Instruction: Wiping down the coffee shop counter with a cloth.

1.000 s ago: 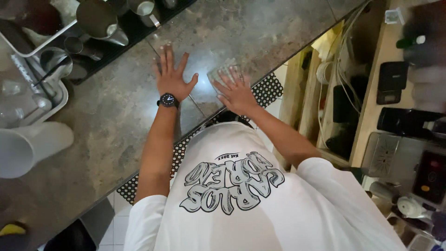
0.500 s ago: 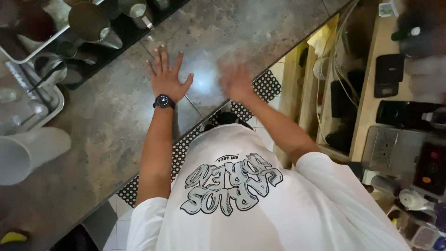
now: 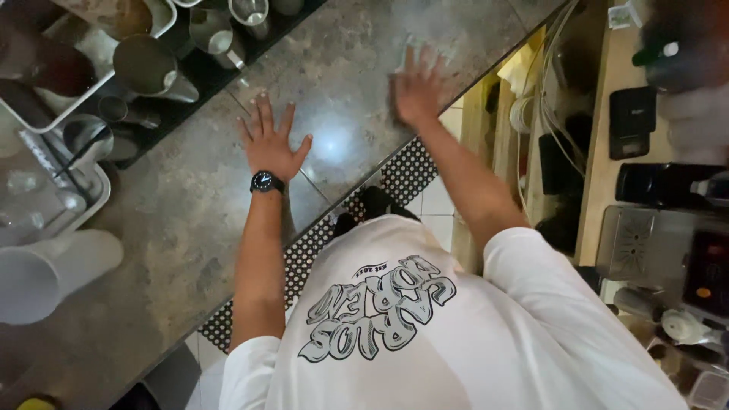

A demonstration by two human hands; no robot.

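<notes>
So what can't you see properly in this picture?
- Head view: the cloth under the right hand is motion-blurred and mostly covered by the hand.
- The white jug is cut off by the left edge.
- Contents of the metal pitchers are too dark to tell.
- The left hand hides the counter beneath it.

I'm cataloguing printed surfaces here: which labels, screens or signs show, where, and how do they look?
Watch: left wrist, round black face, faint glow.
Shirt print: white shirt's chest, grey bubble letters outlined black.
Machine panel: right edge, dark rectangle, small orange light.
Black device: right shelf, flat dark rectangle.
No packages or signs clearly visible.
</notes>
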